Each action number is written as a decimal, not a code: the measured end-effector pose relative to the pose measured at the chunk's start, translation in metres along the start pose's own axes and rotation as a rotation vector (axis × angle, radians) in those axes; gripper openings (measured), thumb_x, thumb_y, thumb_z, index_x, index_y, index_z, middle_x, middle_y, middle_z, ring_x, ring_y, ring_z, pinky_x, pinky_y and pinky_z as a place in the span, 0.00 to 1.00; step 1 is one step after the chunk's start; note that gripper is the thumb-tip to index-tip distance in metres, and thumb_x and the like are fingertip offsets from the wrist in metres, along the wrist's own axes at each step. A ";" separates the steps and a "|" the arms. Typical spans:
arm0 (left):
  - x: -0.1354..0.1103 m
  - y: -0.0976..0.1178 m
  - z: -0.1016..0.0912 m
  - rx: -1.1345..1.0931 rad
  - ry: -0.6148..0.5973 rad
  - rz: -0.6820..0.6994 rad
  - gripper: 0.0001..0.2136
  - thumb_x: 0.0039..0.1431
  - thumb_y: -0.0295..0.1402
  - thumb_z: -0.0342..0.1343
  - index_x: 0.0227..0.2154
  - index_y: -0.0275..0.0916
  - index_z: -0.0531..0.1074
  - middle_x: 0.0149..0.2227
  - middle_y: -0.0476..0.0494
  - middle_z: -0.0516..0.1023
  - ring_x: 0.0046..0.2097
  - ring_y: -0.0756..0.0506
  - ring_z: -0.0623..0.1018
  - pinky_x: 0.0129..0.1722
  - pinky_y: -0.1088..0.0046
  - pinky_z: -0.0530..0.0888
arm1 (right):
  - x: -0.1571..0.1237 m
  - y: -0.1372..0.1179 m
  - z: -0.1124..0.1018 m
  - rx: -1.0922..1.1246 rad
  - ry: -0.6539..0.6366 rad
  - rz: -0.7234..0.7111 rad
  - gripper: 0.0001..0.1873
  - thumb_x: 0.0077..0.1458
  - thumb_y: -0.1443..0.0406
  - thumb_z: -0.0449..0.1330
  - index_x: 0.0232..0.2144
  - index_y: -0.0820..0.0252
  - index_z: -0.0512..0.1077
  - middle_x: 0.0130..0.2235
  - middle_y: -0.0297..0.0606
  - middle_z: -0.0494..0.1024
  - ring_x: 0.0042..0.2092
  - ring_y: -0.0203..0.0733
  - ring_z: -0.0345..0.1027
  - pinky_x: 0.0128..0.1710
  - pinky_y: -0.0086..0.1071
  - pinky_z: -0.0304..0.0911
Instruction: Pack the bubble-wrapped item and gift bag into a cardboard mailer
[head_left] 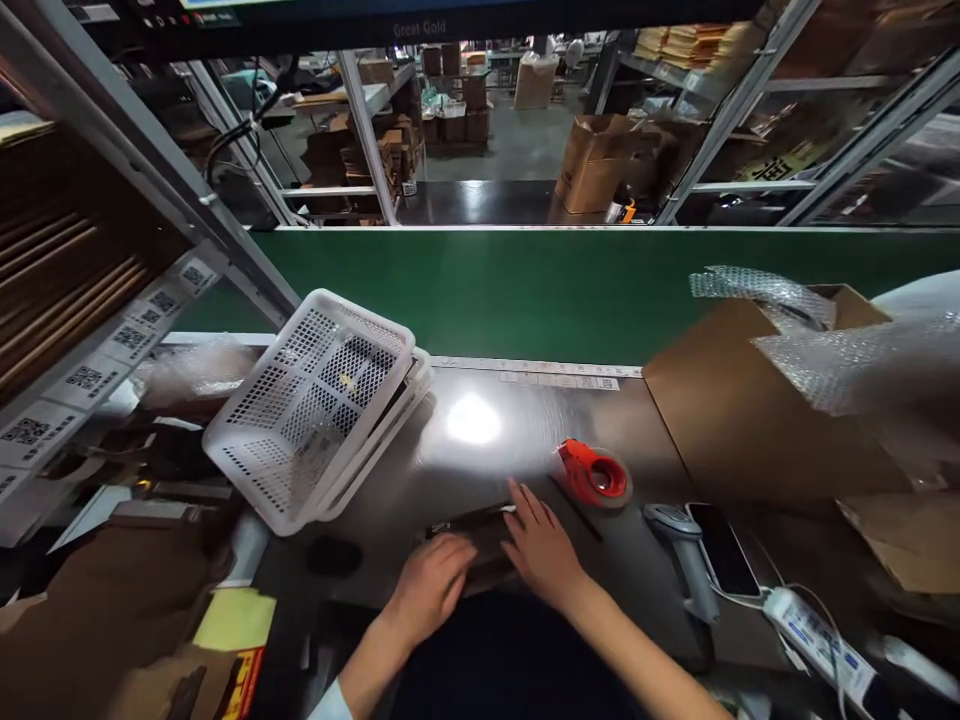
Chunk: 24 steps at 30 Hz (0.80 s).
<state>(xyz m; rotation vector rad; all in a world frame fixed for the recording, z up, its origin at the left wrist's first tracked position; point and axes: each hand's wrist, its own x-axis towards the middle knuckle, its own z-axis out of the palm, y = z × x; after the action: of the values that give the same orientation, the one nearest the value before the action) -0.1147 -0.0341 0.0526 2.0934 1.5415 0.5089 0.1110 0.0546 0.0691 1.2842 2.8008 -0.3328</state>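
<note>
A dark brown flat item [484, 535] lies near the table's front edge, close to my body; its kind is hard to make out. My left hand [435, 582] is closed over its left end, fingers bent and held together. At the right end, my right hand [544, 545] touches the item with fingers stretched and apart. A small white patch shows at the item's top edge by the right fingertips. Beyond my right hand sits a red tape dispenser [576, 470] with a roll of tape. Left of my left hand is a dark computer mouse [334, 556].
White perforated baskets [319, 295], stacked and tilted, stand at left. A barcode scanner [684, 560], phone [724, 550] and power strip [821, 645] lie at right. An open cardboard box [750, 420] with bubble wrap [817, 360] is behind them. A green conveyor belt [510, 290] crosses the back.
</note>
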 end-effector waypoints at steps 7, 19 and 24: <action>0.032 0.027 0.007 0.218 -0.366 -0.249 0.21 0.64 0.26 0.47 0.57 0.33 0.74 0.55 0.25 0.80 0.58 0.28 0.78 0.56 0.42 0.77 | 0.004 -0.011 0.006 0.043 0.120 -0.108 0.21 0.66 0.71 0.53 0.59 0.62 0.73 0.63 0.51 0.74 0.65 0.54 0.66 0.66 0.49 0.62; 0.036 0.017 -0.001 0.234 -0.423 -0.222 0.30 0.65 0.31 0.45 0.68 0.23 0.61 0.72 0.26 0.58 0.74 0.31 0.57 0.73 0.50 0.58 | 0.045 -0.040 -0.002 -0.078 -0.278 -0.105 0.33 0.68 0.53 0.52 0.60 0.78 0.71 0.57 0.62 0.78 0.62 0.64 0.68 0.74 0.59 0.39; 0.029 0.010 0.000 0.192 -0.291 -0.186 0.27 0.67 0.34 0.47 0.67 0.32 0.66 0.68 0.31 0.68 0.70 0.34 0.66 0.71 0.52 0.63 | 0.050 -0.050 -0.007 -0.125 -0.301 -0.093 0.20 0.64 0.63 0.55 0.49 0.70 0.81 0.48 0.58 0.82 0.53 0.62 0.73 0.71 0.64 0.44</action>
<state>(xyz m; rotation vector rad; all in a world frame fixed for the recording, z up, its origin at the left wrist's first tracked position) -0.0986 -0.0085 0.0583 2.0251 1.6394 -0.0114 0.0411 0.0613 0.0783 0.9879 2.5852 -0.3193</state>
